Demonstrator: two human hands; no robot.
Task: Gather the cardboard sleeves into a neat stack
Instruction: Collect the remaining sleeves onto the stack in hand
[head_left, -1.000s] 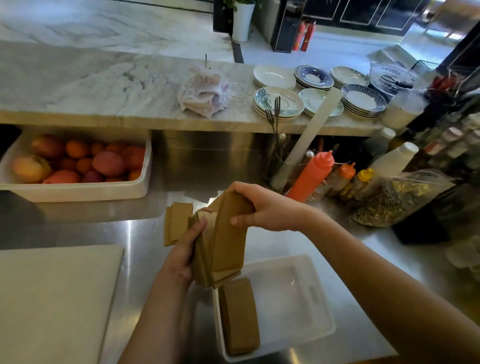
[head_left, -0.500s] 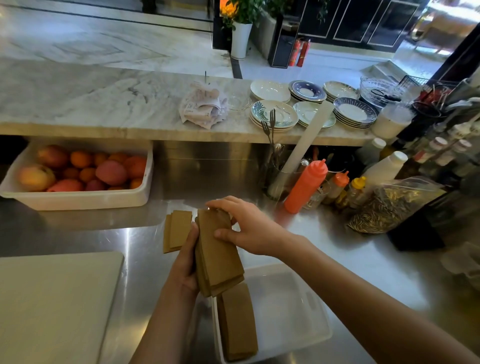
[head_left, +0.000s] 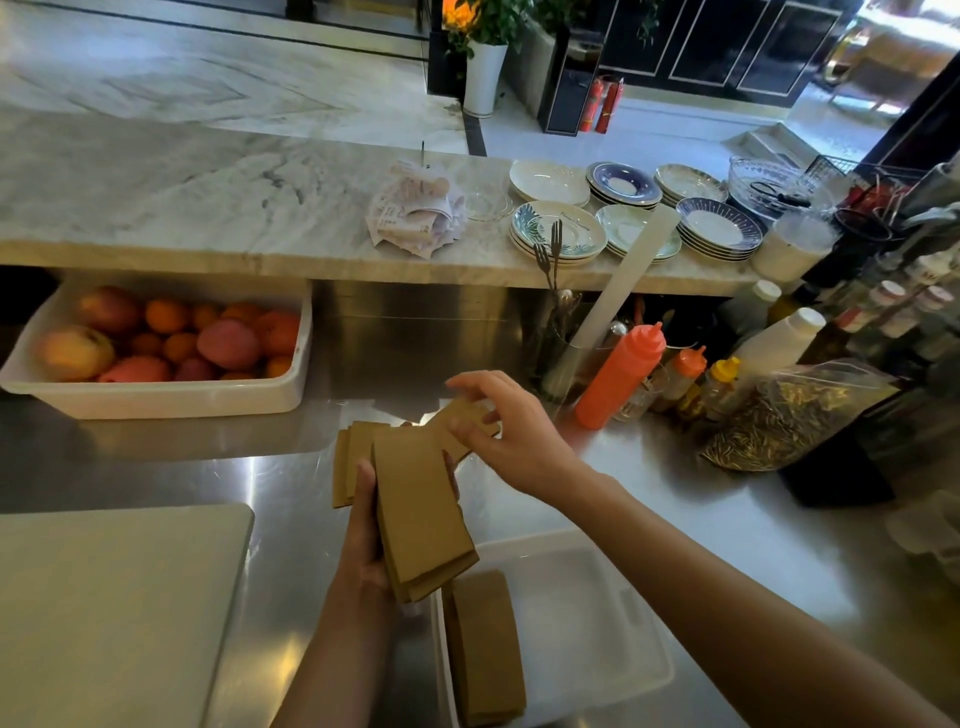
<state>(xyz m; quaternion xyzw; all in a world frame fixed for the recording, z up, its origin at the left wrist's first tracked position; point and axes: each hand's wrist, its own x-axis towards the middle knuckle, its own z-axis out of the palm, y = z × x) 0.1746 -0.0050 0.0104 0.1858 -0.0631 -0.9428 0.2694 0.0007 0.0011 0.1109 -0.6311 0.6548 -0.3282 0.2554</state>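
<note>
My left hand (head_left: 366, 540) grips a stack of brown cardboard sleeves (head_left: 421, 514) above the steel counter, thumb along its left edge. Just beyond its top end, my right hand (head_left: 506, 434) pinches one more sleeve (head_left: 460, 423) at an angle over the stack. A few loose sleeves (head_left: 347, 460) lie flat on the counter behind the held stack. Another pile of sleeves (head_left: 485, 647) rests in the left side of a white plastic tray (head_left: 597, 623) below my hands.
A white cutting board (head_left: 109, 608) lies at the left. A white tub of fruit (head_left: 161, 353) sits under the marble shelf. Squeeze bottles (head_left: 621, 374), a bag of dried bits (head_left: 784, 415) and a cutlery holder (head_left: 558, 338) crowd the right. Plates (head_left: 561, 234) stand on the shelf.
The right hand has lifted off the stack's top and moved right and back, now pinching a single sleeve. The left hand still holds the stack, a little lower.
</note>
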